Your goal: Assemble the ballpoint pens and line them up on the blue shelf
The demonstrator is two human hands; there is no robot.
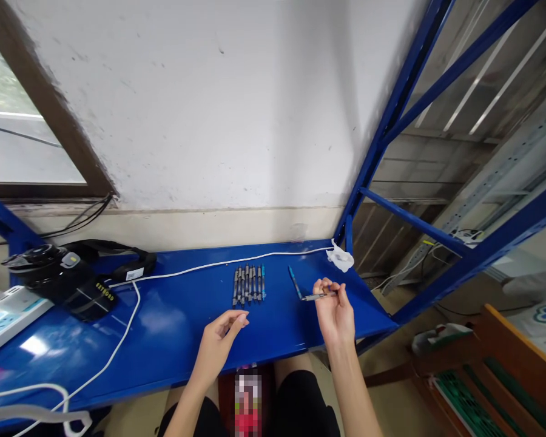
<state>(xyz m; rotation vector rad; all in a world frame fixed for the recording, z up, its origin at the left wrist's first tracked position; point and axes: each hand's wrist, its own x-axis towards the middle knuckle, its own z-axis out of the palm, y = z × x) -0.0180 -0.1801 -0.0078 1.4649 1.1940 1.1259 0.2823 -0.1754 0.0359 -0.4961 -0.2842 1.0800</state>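
Note:
My right hand (334,312) is closed in a pinch on a silver pen (317,296), held level just above the blue shelf (173,331). A blue pen (294,281) lies on the shelf just left of it. Several pens (249,284) lie side by side in a row further left. My left hand (222,334) hovers over the shelf's front part, just below that row, fingers loosely curled together and apparently holding nothing.
A white cable (200,267) runs along the shelf's back to a white plug or wad (341,258) at the right corner. Black devices (68,279) and a white power strip (6,312) sit at the left. Blue rack posts (382,139) rise on the right.

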